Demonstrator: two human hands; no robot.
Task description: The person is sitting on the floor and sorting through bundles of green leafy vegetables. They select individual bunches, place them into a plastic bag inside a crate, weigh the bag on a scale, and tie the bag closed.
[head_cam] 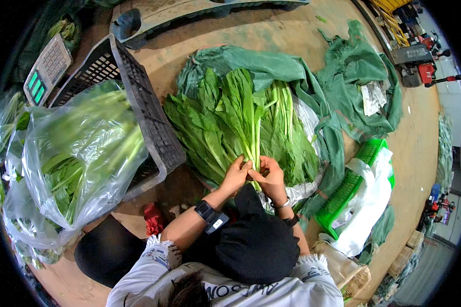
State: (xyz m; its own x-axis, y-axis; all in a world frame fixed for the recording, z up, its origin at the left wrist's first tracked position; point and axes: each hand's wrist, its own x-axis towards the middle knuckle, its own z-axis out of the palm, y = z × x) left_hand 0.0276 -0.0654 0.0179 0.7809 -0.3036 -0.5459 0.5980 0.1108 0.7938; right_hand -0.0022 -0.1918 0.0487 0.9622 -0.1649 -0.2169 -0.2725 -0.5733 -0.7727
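Note:
My left hand (237,175) and my right hand (269,177) are close together at the base of a bunch of leafy green vegetables (249,115), both gripping its pale stalks. The leaves point away from me. Under and around the bunch lies a pile of more leafy greens (196,130), with further stalks (282,111) to the right. The pile rests on an opened green woven sack (253,63), whose pale lining (309,119) shows at the right. Each wrist wears dark bands.
To the left, a black plastic crate (150,103) holds clear bags of greens (88,153), beside a digital scale (48,69). At right are a green basket (338,192) with white plastic bags (372,207) and another green sack (353,73). A pallet (192,17) lies ahead.

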